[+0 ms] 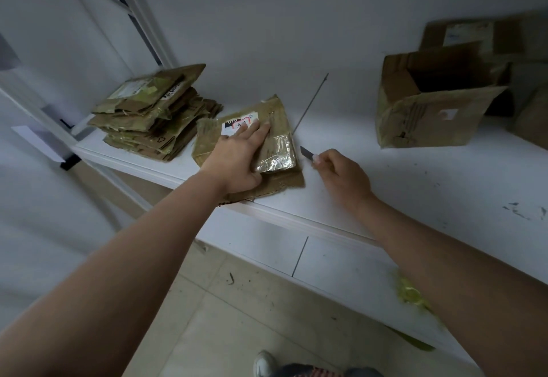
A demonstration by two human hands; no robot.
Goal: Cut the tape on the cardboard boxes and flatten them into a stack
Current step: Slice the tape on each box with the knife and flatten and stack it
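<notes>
A flattened cardboard box (275, 127) with a white shipping label and shiny tape lies on the white counter (385, 175), close to the front edge. My left hand (240, 157) presses flat on top of it, fingers spread over the label. Just right of the box, my right hand (341, 175) grips a small knife blade (306, 152) whose tip points at the box's taped right edge. A stack of flattened boxes (148, 113) sits to the left on the counter.
An open upright cardboard box (430, 110) stands at the right, with more boxes (474, 36) behind it against the wall. A metal shelf frame (133, 12) rises at the left. Tape scraps (410, 293) lie below the counter edge; my shoe (265, 363) shows on the tiled floor.
</notes>
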